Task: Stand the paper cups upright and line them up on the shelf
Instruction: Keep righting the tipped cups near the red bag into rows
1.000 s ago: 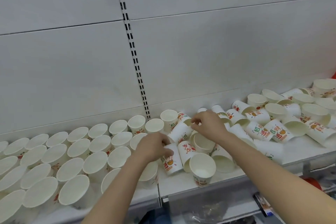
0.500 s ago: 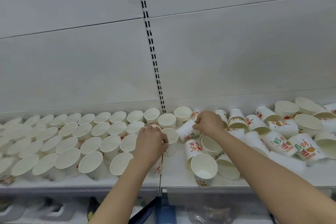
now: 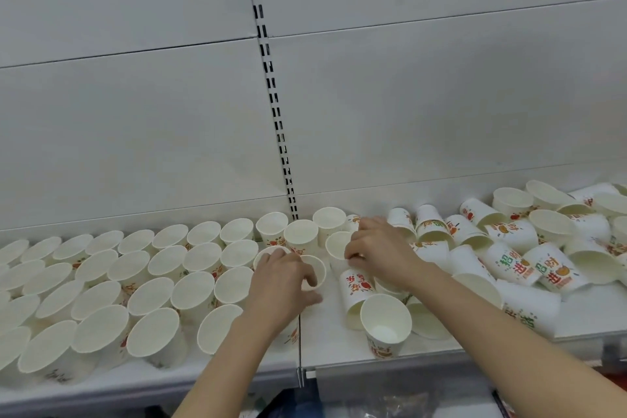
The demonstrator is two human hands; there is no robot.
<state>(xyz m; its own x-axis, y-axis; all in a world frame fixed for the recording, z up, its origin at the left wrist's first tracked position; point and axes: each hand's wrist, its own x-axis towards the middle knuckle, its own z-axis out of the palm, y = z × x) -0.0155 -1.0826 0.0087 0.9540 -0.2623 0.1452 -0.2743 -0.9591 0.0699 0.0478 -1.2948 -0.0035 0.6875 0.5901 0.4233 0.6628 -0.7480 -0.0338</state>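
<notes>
Several white paper cups with red and green print stand upright in rows [image 3: 112,282] across the left of the white shelf [image 3: 325,336]. Toppled cups lie in a heap [image 3: 515,248] on the right. My left hand [image 3: 281,285] grips an upright cup [image 3: 314,270] at the right end of the rows, fingers curled over its rim. My right hand [image 3: 380,251] holds another cup [image 3: 337,244] just behind it, close to the back row. One upright cup [image 3: 385,326] stands alone near the shelf's front edge.
A slotted metal upright [image 3: 271,95] runs down the white back panel, meeting the shelf behind the hands. The shelf's front edge [image 3: 339,370] has a seam between two boards. Dark items show on the level below.
Both hands have set their cups more upright at the right end of the rows. The camera has tilted and shifted, so the shelf sits lower in view.
</notes>
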